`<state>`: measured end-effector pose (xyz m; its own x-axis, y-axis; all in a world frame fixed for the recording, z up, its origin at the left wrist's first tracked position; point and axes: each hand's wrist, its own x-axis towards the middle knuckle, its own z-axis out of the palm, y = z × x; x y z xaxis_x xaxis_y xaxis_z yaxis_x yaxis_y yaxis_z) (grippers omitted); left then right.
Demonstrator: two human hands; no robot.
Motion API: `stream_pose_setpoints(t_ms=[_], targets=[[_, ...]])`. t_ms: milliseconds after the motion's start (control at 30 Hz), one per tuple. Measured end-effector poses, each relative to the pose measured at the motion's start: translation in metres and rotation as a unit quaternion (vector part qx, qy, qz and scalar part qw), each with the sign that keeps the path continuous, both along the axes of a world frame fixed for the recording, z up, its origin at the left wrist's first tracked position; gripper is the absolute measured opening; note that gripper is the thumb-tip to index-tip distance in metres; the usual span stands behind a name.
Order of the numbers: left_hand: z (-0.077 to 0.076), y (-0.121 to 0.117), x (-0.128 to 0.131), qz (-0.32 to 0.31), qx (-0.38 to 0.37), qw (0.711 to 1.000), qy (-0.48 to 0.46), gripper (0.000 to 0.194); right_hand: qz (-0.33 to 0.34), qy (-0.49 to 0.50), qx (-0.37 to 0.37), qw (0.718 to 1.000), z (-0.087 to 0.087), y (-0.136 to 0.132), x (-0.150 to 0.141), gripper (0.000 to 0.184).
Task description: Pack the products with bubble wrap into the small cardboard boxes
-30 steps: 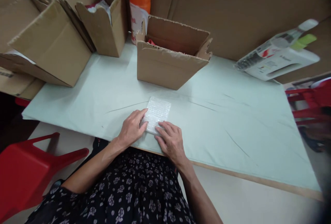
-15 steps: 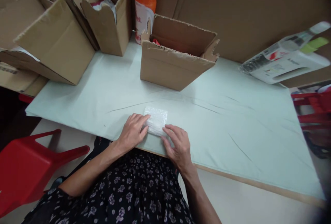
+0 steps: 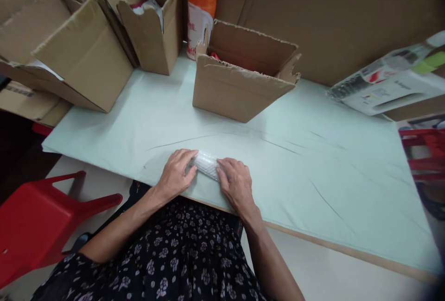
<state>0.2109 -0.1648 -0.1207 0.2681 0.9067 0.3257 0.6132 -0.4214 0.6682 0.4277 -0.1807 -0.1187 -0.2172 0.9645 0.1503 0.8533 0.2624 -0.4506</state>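
A piece of bubble wrap (image 3: 207, 166), rolled or folded into a narrow bundle, lies near the table's front edge. My left hand (image 3: 178, 171) grips its left end, thumb in front and fingers behind. At the other end my right hand (image 3: 237, 184) holds it the same way, with the fingers curled over. Whether anything is inside the wrap I cannot tell. Beyond the hands stands an open cardboard box (image 3: 239, 90) with something red in it.
The table (image 3: 295, 190) has a pale green cover. Cardboard boxes (image 3: 88, 55) fill the back left, beside an orange-capped bottle (image 3: 202, 9). A white jug (image 3: 385, 92) and a clear bottle (image 3: 389, 65) stand at the back right. A red stool (image 3: 41, 217) is at the left.
The bubble wrap has gone from a flat square to a narrow bundle. Both hands have closed on its ends, the right one moving slightly forward. The view has shifted a little.
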Motion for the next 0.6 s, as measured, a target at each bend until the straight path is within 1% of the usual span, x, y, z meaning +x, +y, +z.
stream_pose_setpoints(t_ms=[67,100,167,233,333,400,433,500,567,600], targets=[[-0.002,0.003,0.001,0.019,-0.009,1.0,0.012,0.034,-0.033,-0.041,0.006,0.999,-0.002,0.008,-0.001,0.03],[-0.003,0.004,0.001,0.021,-0.014,1.0,0.019,0.034,-0.036,-0.051,0.006,0.998,-0.004,0.011,-0.001,0.032],[-0.004,0.003,0.002,0.022,-0.021,0.999,0.028,0.034,-0.02,-0.049,0.007,0.999,-0.005,0.014,-0.003,0.032],[-0.004,0.002,0.002,0.028,-0.03,0.999,0.024,0.037,0.012,-0.024,0.007,1.0,-0.007,0.013,-0.005,0.025],[-0.002,0.001,0.0,0.033,-0.064,0.997,-0.003,0.053,0.049,0.052,0.004,0.997,-0.007,0.007,-0.007,0.014],[0.002,0.003,-0.001,0.016,-0.11,0.993,-0.026,0.063,0.064,0.106,-0.012,0.992,-0.006,0.002,-0.007,0.01],[0.004,0.003,-0.001,-0.001,-0.14,0.989,-0.041,0.066,0.067,0.128,-0.023,0.989,-0.005,0.0,-0.005,0.011],[0.007,0.004,0.0,-0.037,-0.188,0.979,-0.067,0.064,0.057,0.154,-0.046,0.985,-0.001,-0.003,-0.001,0.022],[0.01,0.005,0.004,-0.066,-0.19,0.977,-0.067,0.06,0.042,0.152,-0.061,0.986,0.005,-0.003,0.006,0.035],[0.012,0.006,0.007,-0.086,-0.169,0.98,-0.054,0.058,0.048,0.142,-0.07,0.986,0.008,-0.002,0.01,0.037]])
